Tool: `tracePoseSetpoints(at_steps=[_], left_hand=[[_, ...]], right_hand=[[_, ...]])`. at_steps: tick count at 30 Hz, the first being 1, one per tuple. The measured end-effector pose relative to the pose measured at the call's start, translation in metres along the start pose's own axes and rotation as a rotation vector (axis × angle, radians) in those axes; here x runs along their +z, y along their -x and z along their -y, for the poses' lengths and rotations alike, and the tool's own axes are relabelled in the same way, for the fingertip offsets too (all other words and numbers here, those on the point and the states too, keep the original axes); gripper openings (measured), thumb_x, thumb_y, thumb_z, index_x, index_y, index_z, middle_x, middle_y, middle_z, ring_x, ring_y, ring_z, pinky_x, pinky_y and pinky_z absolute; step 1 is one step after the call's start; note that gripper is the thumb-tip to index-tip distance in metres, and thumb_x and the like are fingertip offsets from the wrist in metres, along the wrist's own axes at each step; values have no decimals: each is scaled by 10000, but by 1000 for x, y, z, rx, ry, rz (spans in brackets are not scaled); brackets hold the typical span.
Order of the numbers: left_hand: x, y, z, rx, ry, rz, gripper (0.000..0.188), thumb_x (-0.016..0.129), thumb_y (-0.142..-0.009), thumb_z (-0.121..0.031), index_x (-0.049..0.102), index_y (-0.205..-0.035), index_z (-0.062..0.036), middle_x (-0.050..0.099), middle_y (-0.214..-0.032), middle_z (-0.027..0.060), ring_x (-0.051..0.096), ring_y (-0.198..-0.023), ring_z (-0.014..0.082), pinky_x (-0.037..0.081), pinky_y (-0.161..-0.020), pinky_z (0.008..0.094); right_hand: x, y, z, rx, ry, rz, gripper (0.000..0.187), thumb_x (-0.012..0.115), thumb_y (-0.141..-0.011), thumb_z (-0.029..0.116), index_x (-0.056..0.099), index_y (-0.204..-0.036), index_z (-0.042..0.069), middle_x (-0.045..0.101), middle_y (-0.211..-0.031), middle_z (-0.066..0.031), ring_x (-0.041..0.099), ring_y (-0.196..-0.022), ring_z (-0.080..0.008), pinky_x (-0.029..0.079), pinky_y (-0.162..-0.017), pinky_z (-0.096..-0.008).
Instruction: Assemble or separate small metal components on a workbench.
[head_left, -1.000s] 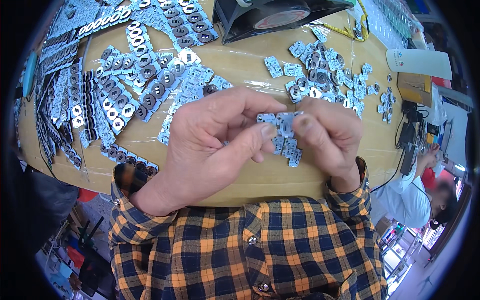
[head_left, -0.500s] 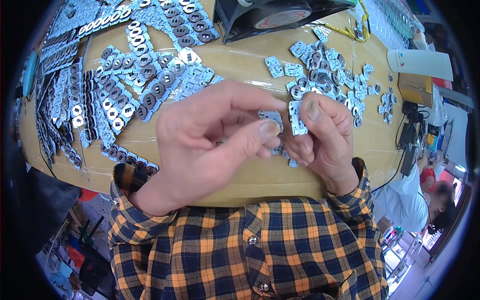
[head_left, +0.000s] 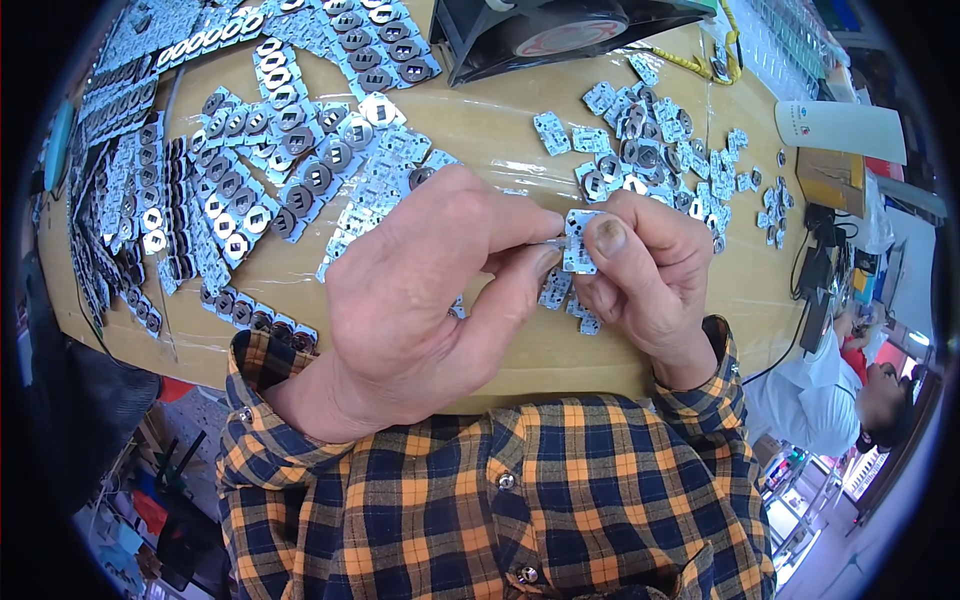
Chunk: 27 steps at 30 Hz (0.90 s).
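Tan tabletop (head_left: 745,295) | circuit board (head_left: 577,245): pale blue, dark-specked | right hand (head_left: 650,270) pinching it; left hand (head_left: 425,295): grip unclear

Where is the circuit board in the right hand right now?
In the head view, just right of centre: the right hand holds the circuit board under its thumb, close beside the fingertips of the left hand.

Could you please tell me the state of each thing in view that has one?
Small board: gripped, held up.
Right hand: closed, thumb on the small board.
Left hand: thumb and forefinger close together beside the small board; their hold is unclear.
Board strips: joined in rows, some overlapping.
Loose boards: separate, heaped and scattered.
Black fan: running or off, cannot tell.
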<state>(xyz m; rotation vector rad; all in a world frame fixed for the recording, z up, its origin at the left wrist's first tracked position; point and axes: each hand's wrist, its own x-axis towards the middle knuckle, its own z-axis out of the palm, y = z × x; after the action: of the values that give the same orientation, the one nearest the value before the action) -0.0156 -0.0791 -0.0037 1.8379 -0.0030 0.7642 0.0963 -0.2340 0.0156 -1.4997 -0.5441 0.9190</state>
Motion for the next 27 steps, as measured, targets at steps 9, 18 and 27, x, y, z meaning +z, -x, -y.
tracePoseSetpoints(at_steps=[9,18,27], left_hand=[[0,0,-3,-34,-51,10,204,682,-789,114,614,-968,45,623,-806,83,561,-637,96,410,-549,206],[3,4,-8,-367,179,-72,148,617,-852,119,595,-990,68,615,-878,84,619,-725,99,469,-616,196],[-5,-1,-8,-580,382,128,114,654,-866,35,632,-977,45,657,-851,79,657,-716,115,500,-610,195]], right_hand=[[-2,-5,-4,120,-125,30,303,537,-991,202,588,-755,19,518,-533,26,408,-412,-4,302,-394,-174],[1,-5,-5,101,-178,-4,326,535,-992,201,583,-722,25,502,-513,25,407,-404,-4,294,-386,-171],[-8,-9,-3,-399,584,-148,286,609,-923,86,531,-662,1,472,-530,-22,409,-441,-75,311,-411,-269]])
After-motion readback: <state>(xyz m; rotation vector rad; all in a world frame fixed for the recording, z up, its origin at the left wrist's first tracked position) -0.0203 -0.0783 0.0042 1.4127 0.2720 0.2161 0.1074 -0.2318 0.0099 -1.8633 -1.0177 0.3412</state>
